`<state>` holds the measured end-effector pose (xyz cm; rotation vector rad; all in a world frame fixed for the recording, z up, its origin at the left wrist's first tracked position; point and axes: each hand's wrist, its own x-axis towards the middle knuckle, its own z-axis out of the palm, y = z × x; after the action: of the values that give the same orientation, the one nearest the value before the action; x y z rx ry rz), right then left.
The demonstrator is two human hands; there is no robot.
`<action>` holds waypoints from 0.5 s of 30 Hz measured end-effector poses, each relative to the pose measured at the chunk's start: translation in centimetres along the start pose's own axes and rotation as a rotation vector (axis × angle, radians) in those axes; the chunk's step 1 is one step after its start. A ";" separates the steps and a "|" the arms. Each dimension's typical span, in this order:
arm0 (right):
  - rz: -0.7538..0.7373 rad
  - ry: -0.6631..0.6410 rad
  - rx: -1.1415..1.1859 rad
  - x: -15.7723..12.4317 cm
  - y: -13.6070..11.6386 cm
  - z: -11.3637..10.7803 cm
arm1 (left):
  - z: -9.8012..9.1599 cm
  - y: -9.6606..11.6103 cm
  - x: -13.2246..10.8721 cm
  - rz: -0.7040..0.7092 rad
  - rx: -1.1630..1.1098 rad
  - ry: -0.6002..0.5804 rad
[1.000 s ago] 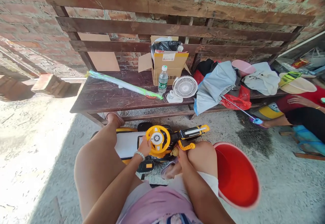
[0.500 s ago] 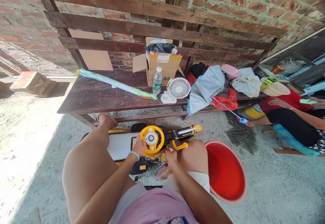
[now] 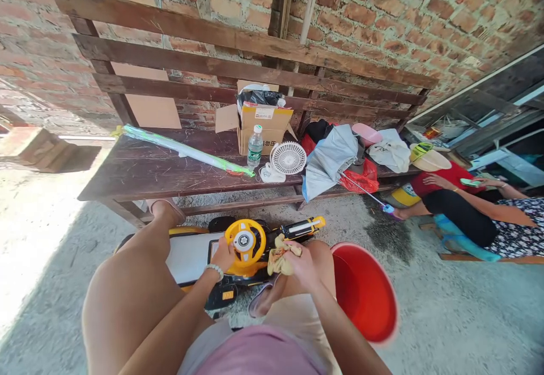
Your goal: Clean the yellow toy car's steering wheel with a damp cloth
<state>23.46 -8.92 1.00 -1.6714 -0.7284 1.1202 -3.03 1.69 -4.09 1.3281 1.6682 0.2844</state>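
Observation:
A yellow and black ride-on toy car (image 3: 182, 259) with a grey-white seat stands on the ground between my legs. My left hand (image 3: 224, 254) is closed round the left side of its yellow steering wheel (image 3: 257, 257). In my right hand (image 3: 298, 263) is a crumpled, stained yellowish cloth (image 3: 278, 256), held just right of the wheel. Beyond the cloth, a black and yellow arm (image 3: 301, 226) of the toy points to the right. Part of the toy's front is hidden behind the cloth and my right hand.
A red bucket (image 3: 385, 295) stands right of my knee. On the wooden bench (image 3: 123, 174) are a water bottle (image 3: 255, 151), white fan (image 3: 288, 158), cardboard box (image 3: 264, 126) and grey umbrella (image 3: 334, 157). Another person (image 3: 471, 211) sits at the right.
My right hand has lifted the cloth up and away from beside the wheel, so more of it shows. My left hand stays on the wheel. The view has shifted slightly to the right.

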 end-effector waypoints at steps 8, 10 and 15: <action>-0.316 0.110 -0.691 7.8 -6.7 -5.7 | 0.2 -1.0 0.7 0.053 0.020 0.033; -0.254 -0.120 -0.982 8.6 -6.0 -4.6 | 0.1 -1.1 0.7 0.067 0.022 0.033; -0.255 -0.315 -1.317 9.2 -3.5 -5.5 | 0.1 -1.2 0.7 0.057 0.017 0.030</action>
<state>32.30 -2.00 1.79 -2.3099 -2.1204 0.6953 -3.69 1.73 -5.33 1.3924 1.6630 0.3262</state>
